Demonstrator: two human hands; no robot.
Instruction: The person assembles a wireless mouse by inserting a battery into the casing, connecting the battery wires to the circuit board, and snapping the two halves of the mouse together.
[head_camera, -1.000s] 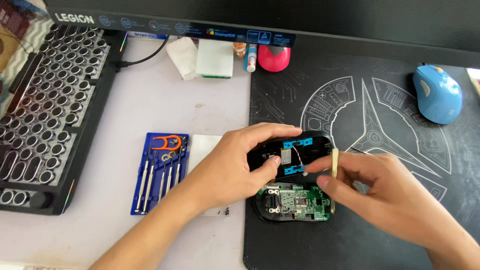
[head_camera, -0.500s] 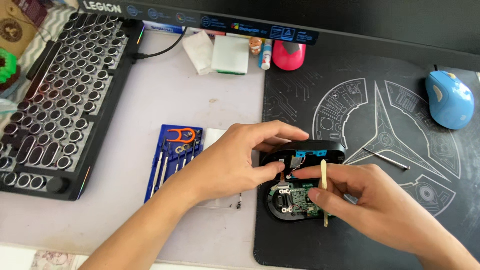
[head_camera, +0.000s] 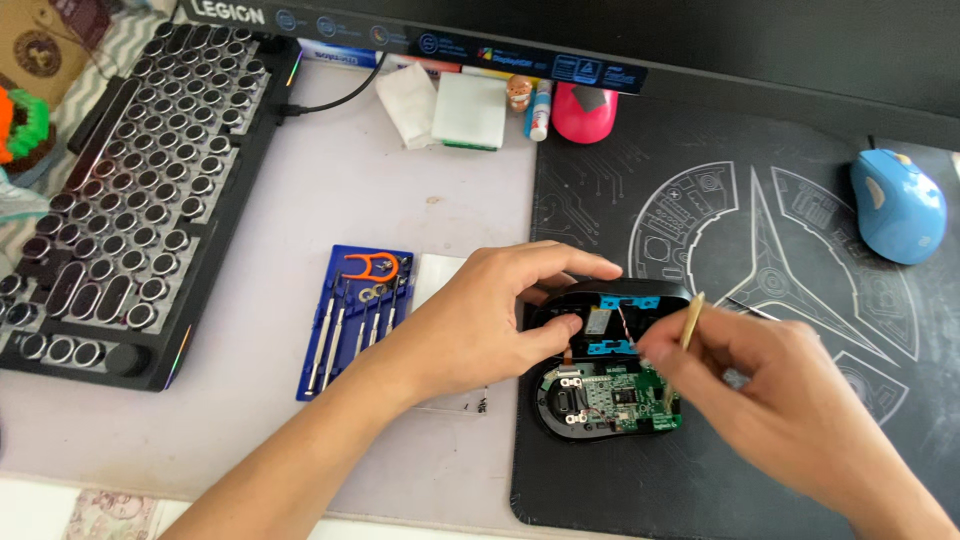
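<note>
A black computer mouse lies taken apart on the black desk mat (head_camera: 720, 150). Its bottom half with a green circuit board (head_camera: 612, 400) rests flat on the mat. My left hand (head_camera: 490, 315) holds the black top shell (head_camera: 612, 318) tilted up behind the board; blue parts and thin wires show inside it. My right hand (head_camera: 770, 390) pinches a thin pale stick (head_camera: 686, 335), held upright over the right edge of the circuit board.
A blue tray of small screwdrivers (head_camera: 352, 315) lies left of the mat. A black round-key keyboard (head_camera: 130, 190) fills the left side. A blue mouse (head_camera: 898, 205) sits far right. A white box (head_camera: 470, 110), pink object (head_camera: 584, 112) and small bottle (head_camera: 540, 108) stand by the monitor base.
My right hand with the stick has lifted slightly and shifted right, now blurred. My left hand still holds the top shell up. The view has shifted a little.
</note>
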